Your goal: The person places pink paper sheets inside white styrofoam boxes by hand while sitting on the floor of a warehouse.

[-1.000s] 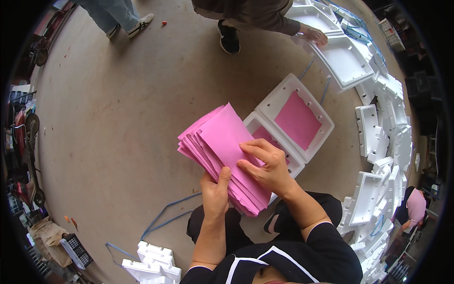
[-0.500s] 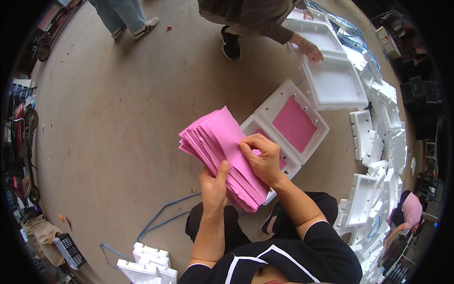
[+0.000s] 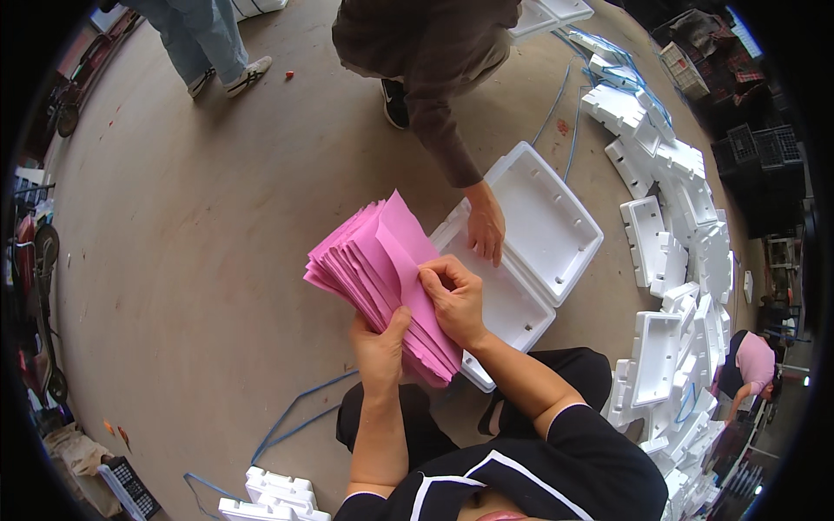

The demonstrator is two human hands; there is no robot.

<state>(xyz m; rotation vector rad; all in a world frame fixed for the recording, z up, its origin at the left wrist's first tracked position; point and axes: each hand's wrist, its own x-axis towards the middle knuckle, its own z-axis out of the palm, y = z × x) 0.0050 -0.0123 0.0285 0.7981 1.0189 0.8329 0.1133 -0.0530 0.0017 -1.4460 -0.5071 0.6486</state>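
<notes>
My left hand (image 3: 380,352) is closed around the lower side of a thick stack of pink paper sheets (image 3: 352,260), thumb on top. With a pinch, my right hand (image 3: 453,300) lifts the near edge of the top sheet, which bows up from the stack. Just beyond lie two white foam trays, joined or side by side. The far tray (image 3: 547,217) shows a bare white inside. Its near neighbour (image 3: 504,317) is partly hidden by the paper and my right arm. A co-worker's hand (image 3: 486,227) reaches down over the near tray.
Many white foam trays (image 3: 656,347) are heaped in a curved row along the right. More foam pieces (image 3: 274,495) and a blue strap (image 3: 287,417) lie at lower left. A crouching co-worker (image 3: 426,52) is ahead; another person's legs (image 3: 195,43) stand farther left.
The co-worker's hand has come from a tray at upper right down to the trays before me. Those trays showed pink sheets inside; now white surfaces show. My right hand still pinches the top sheet.
</notes>
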